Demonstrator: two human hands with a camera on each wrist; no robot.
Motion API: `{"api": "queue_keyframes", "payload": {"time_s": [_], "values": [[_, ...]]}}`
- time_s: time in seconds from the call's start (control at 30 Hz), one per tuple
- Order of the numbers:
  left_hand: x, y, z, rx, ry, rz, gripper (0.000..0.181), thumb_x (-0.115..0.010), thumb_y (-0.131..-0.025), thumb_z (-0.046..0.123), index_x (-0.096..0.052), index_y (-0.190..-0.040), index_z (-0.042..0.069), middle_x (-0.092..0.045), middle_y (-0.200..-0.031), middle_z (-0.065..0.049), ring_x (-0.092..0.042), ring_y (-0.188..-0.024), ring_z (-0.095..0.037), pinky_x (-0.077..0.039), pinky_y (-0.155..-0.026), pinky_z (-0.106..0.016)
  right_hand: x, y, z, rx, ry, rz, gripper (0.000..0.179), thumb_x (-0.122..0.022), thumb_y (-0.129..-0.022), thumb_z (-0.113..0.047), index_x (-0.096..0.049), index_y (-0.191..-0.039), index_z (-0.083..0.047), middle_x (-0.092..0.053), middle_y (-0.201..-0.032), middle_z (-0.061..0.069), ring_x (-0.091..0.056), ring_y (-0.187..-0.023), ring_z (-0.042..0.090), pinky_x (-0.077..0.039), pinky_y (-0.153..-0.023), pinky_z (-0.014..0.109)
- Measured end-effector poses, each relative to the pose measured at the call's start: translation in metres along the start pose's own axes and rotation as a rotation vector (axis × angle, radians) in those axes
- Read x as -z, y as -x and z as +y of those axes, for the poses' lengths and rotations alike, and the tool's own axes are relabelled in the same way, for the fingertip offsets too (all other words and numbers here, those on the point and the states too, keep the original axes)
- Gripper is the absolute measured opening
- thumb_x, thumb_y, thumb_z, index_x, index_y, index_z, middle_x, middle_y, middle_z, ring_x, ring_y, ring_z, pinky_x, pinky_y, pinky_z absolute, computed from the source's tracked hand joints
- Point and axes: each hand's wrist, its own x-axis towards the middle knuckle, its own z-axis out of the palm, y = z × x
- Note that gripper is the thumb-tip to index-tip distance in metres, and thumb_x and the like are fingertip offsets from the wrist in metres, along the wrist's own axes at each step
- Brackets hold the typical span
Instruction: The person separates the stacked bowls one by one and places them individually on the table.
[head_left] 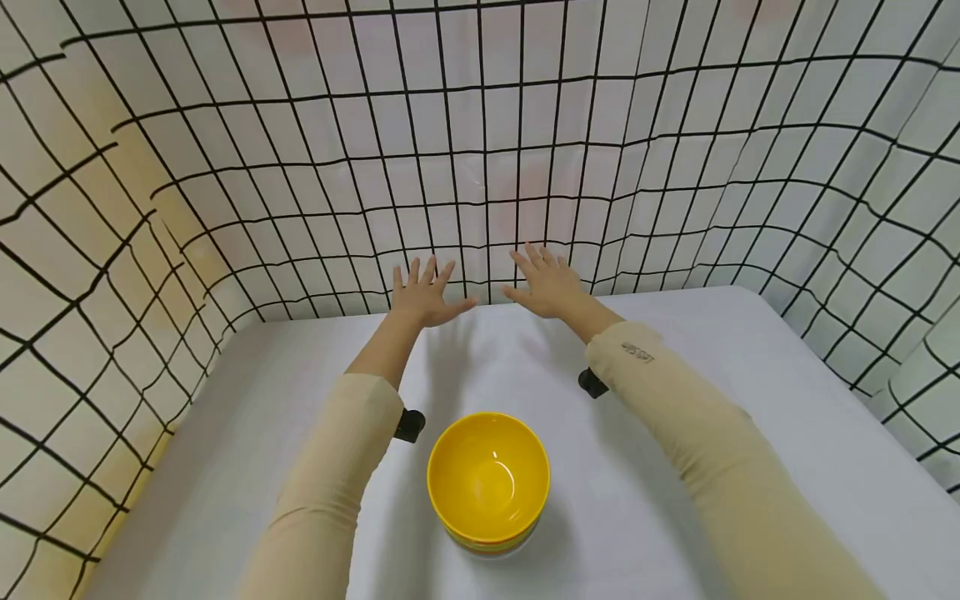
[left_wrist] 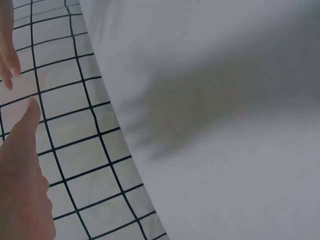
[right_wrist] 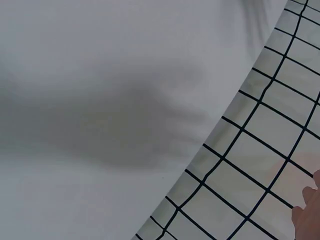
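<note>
Over the far edge of the table, the left hand and the right hand reach out with fingers spread, thumbs near each other but apart — neither grips anything, and their shadows on the white top suggest both are raised off it. Behind them stands a black grid; whether any fingertip touches it, I cannot tell. Nearer the body, between the pale sleeves, a yellow bowl sits upright and untouched, the banded edges beneath it probably more bowls in a stack. The step in hand looks like an empty-handed pose, with no handling under way; taking up the bowl would call for drawing both hands back — then closing on its sides.
</note>
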Motion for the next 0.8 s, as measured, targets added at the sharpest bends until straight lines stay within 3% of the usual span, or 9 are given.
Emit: {"api": "queue_keyframes", "payload": {"time_s": [0.13,0.27,0.4,0.57,0.7,0.8], "values": [[0.0,0.003,-0.005,-0.069,0.019,0.019,0.089,-0.027,-0.084,0.075,0.006,-0.149,0.024,0.007,-0.155,-0.006,0.013,-0.14,-0.027,0.014,-0.111,-0.049,-0.001,0.004,0.001,0.062,-0.03,0.036,0.073,-0.034,-0.094,-0.056,-0.013,-0.149,-0.013,-0.006,-0.155,0.013,-0.013,-0.139,0.036,-0.018,-0.112,0.052],[-0.001,0.01,-0.012,-0.198,0.014,0.062,0.097,-0.039,-0.083,0.07,0.003,-0.149,0.014,0.004,-0.155,-0.008,0.007,-0.142,-0.025,0.004,-0.116,-0.041,-0.002,0.009,0.0,0.127,-0.082,0.076,0.072,-0.041,-0.092,-0.054,-0.02,-0.147,-0.013,-0.012,-0.154,0.011,-0.02,-0.137,0.036,-0.028,-0.107,0.055],[-0.002,0.019,-0.019,-0.305,0.01,0.097,0.1,-0.046,-0.082,0.068,-0.001,-0.149,0.009,0.001,-0.155,-0.009,0.001,-0.142,-0.024,-0.001,-0.116,-0.039,-0.005,0.019,0.0,0.205,-0.103,0.104,0.071,-0.044,-0.092,-0.053,-0.023,-0.146,-0.014,-0.017,-0.153,0.009,-0.022,-0.137,0.033,-0.03,-0.106,0.054],[-0.002,0.031,-0.021,-0.365,0.029,0.125,0.097,-0.049,-0.082,0.066,-0.005,-0.149,0.009,-0.001,-0.155,-0.007,-0.001,-0.142,-0.023,-0.002,-0.116,-0.039,-0.009,0.035,0.0,0.279,-0.092,0.12,0.071,-0.046,-0.091,-0.052,-0.024,-0.146,-0.013,-0.02,-0.152,0.01,-0.022,-0.137,0.033,-0.032,-0.104,0.054],[-0.006,0.038,-0.02,-0.395,0.123,0.156,0.093,-0.047,-0.084,0.066,-0.008,-0.149,0.013,-0.003,-0.155,-0.005,-0.001,-0.143,-0.022,-0.001,-0.116,-0.039,-0.012,0.046,0.003,0.319,-0.112,0.133,0.07,-0.047,-0.091,-0.051,-0.025,-0.145,-0.013,-0.019,-0.152,0.01,-0.024,-0.137,0.032,-0.03,-0.106,0.054],[-0.012,0.045,-0.02,-0.409,0.28,0.169,0.087,-0.045,-0.085,0.065,-0.012,-0.149,0.016,-0.007,-0.155,-0.002,-0.002,-0.143,-0.02,-0.002,-0.116,-0.041,-0.012,0.052,0.006,0.339,-0.127,0.135,0.069,-0.047,-0.092,-0.05,-0.023,-0.146,-0.015,-0.018,-0.153,0.009,-0.026,-0.136,0.033,-0.03,-0.106,0.055]]}}
